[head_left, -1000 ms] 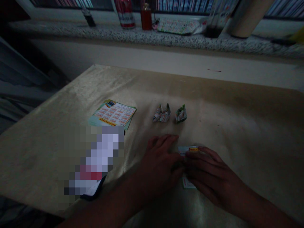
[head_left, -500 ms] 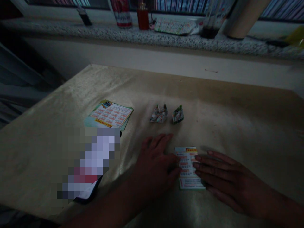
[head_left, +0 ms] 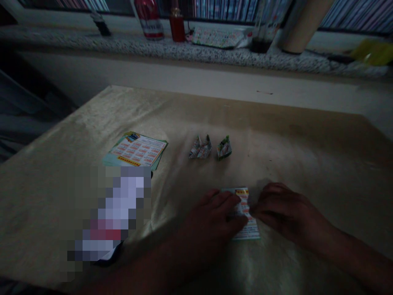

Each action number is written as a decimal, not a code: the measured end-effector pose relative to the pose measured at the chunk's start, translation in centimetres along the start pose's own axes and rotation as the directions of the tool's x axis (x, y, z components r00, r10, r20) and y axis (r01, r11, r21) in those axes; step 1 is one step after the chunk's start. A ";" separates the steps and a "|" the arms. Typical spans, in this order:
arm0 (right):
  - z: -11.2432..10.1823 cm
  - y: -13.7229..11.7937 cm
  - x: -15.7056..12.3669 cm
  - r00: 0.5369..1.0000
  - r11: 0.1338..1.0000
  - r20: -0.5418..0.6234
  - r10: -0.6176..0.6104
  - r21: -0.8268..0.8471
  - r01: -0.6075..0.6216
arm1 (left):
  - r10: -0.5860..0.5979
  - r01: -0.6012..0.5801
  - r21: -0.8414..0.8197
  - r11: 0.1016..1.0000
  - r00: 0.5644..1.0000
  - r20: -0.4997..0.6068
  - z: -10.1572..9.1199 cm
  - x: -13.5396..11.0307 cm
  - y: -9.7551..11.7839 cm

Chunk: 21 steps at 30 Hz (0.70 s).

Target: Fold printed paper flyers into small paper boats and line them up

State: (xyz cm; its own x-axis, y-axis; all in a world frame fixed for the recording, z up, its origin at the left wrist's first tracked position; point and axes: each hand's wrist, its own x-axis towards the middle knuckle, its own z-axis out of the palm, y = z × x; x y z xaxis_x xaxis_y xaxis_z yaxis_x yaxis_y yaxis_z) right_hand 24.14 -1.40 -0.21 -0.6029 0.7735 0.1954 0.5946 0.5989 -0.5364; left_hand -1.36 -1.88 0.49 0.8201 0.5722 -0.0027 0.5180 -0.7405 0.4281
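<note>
A small printed paper sheet (head_left: 247, 223) lies on the tan table (head_left: 291, 155) near its front edge. My left hand (head_left: 215, 221) rests flat over the sheet's left half, fingers pressing it down. My right hand (head_left: 284, 211) sits at the sheet's right edge with its fingers curled and their tips on the paper. Beyond the hands stand small folded paper figures, a pair (head_left: 200, 147) side by side and one more (head_left: 224, 148) to their right.
A stack of printed sheets (head_left: 135, 150) lies at the left of the table, with a blurred-out object (head_left: 113, 217) nearer the front. A speckled ledge (head_left: 215, 51) behind holds a red can (head_left: 149, 18), a red bottle (head_left: 177, 20), a packet and a cup.
My left hand has slid right onto the sheet, covering its left half. My right hand's fingers have curled in from flat to press at the sheet's right edge.
</note>
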 end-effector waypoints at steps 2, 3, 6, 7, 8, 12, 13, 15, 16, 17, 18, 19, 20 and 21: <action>-0.2 0.1 1.2 0.964 0.961 0.077 0.256 0.084 -0.262 | 0.017 -0.017 0.011 1.000 1.000 -0.011 0.1 0.0 -0.1; -0.4 0.2 1.9 0.921 0.918 0.138 0.363 0.114 -0.379 | 0.023 -0.023 0.018 1.000 0.999 -0.022 0.1 0.1 -0.2; -1.1 0.9 4.2 0.802 0.810 0.302 0.515 0.135 -0.571 | 0.039 -0.038 0.021 0.999 0.999 -0.020 0.0 0.1 -0.4; -1.4 1.2 5.0 0.774 0.784 0.345 0.530 0.147 -0.603 | 0.040 -0.040 0.015 0.999 0.999 -0.016 -0.1 0.1 -0.5; -1.6 1.5 5.7 0.742 0.755 0.404 0.535 0.165 -0.635 | 0.044 -0.044 0.008 0.999 0.999 -0.007 -0.1 0.1 -0.5; -2.2 2.9 7.5 0.689 0.695 0.508 0.517 0.220 -0.684 | 0.046 -0.046 -0.010 0.999 0.999 0.017 0.0 0.0 -0.6; -2.3 3.2 7.7 0.684 0.686 0.513 0.518 0.229 -0.691 | 0.045 -0.045 -0.011 0.999 0.999 0.020 0.1 0.0 -0.6; -2.3 3.4 7.6 0.682 0.665 0.502 0.532 0.251 -0.703 | 0.045 -0.045 -0.016 0.999 0.999 0.013 0.3 0.0 -0.7; -2.3 3.4 7.4 0.689 0.660 0.476 0.547 0.261 -0.705 | 0.050 -0.050 -0.018 0.999 0.999 0.009 0.3 0.0 -0.8; -2.2 3.2 7.2 0.699 0.659 0.438 0.566 0.269 -0.702 | 0.056 -0.055 -0.021 0.998 0.998 0.002 0.3 0.0 -0.9; -2.1 2.9 6.8 0.710 0.660 0.392 0.586 0.277 -0.698 | 0.058 -0.058 -0.025 0.998 0.998 -0.008 0.4 0.0 -0.9; -1.9 2.6 6.4 0.731 0.677 0.327 0.599 0.282 -0.680 | 0.059 -0.059 -0.030 0.998 0.998 -0.019 0.4 0.0 -0.9; -1.8 2.2 5.9 0.756 0.703 0.266 0.598 0.280 -0.654 | 0.059 -0.060 -0.036 0.998 0.998 -0.029 0.4 0.0 -1.0; -1.6 1.7 5.4 0.787 0.737 0.197 0.585 0.277 -0.617 | 0.060 -0.062 -0.043 0.997 0.998 -0.033 0.4 0.0 -1.0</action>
State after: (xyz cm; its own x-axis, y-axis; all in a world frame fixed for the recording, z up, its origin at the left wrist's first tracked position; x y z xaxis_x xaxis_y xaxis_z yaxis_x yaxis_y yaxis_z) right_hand 22.77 4.12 1.18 -0.2314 0.9183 -0.3214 0.6625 -0.0932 -0.7433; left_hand -1.76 -1.30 -0.28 0.8414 0.5378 0.0531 0.4554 -0.7585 0.4661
